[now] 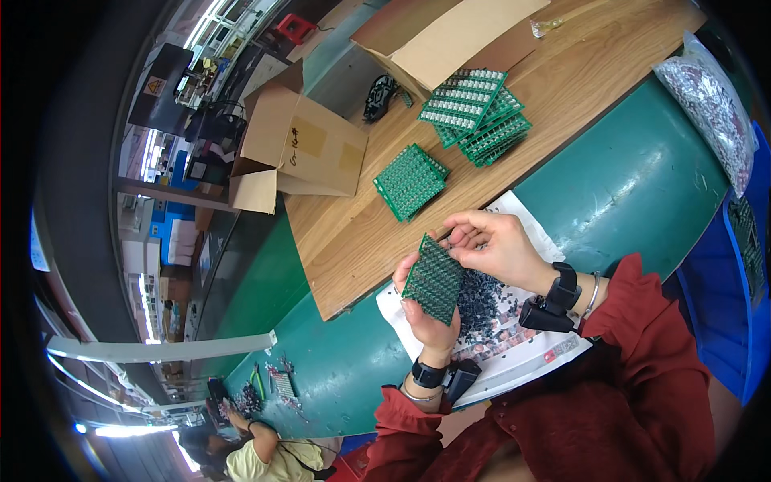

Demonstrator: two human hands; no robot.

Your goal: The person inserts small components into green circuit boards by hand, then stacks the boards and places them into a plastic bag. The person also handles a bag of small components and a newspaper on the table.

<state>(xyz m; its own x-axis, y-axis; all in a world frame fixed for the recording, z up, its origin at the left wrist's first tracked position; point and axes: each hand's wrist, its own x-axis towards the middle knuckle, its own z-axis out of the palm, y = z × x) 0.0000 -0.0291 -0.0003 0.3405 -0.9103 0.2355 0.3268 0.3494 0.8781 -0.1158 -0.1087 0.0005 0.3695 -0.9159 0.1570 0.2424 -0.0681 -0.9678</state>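
My left hand [431,326] grips a green circuit board panel [434,281] by its left and lower edges, tilted up above the work surface. At the panel's upper right edge, my right hand [491,245] has its fingers pinched together; whatever they hold is hidden or too small to make out. Beneath both hands, many small black parts [480,309] lie heaped on a white printed sheet [526,357]. Beyond my hands, a low stack of green board panels [410,181] rests on the wooden board. A taller stack of panels with pale components [466,99] stands farther back.
Two cardboard boxes, one at the left [301,145] and one at the back [450,48], border the wooden board [337,265]. A clear bag of small parts [711,108] lies at the right, above a blue bin [715,297]. A co-worker [265,458] sits at lower left.
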